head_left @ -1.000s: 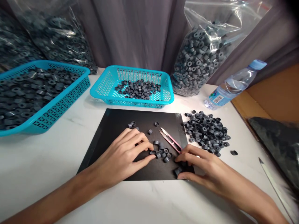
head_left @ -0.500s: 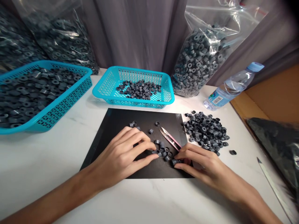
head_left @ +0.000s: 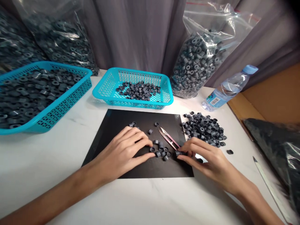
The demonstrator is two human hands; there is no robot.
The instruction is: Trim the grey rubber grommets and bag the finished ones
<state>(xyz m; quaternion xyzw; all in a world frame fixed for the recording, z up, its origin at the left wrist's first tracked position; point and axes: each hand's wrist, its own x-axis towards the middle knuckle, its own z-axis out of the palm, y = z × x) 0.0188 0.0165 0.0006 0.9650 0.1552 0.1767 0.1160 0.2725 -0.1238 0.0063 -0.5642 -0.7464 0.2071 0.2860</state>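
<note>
My left hand [head_left: 127, 151] is over the black mat [head_left: 103, 125], thumb and fingers apart. Just beyond its fingertips lies a small grey ring [head_left: 152, 150], beside a loose cluster of similar rings [head_left: 161, 152]. My right hand [head_left: 203, 153] pinches a dark grey ring [head_left: 178, 153] between thumb and fingers at the mat's right side. Thread snips [head_left: 169, 139] with pinkish handles lie on the mat, their handle end close to my right fingertips. A few more rings, including one [head_left: 150, 132], rest farther back on the mat.
A heap of rings [head_left: 203, 128] lies right of the mat. Blue baskets stand behind [head_left: 110, 99] and at left [head_left: 63, 103], both holding rings. A filled plastic bag [head_left: 192, 65], a water bottle [head_left: 225, 89] and a pointed blade-like strip [head_left: 269, 187] are at right.
My left fingertips have drawn slightly back left from the ring cluster, uncovering a ring. My right hand has lifted slightly with the ring in it. The view has shifted a little.
</note>
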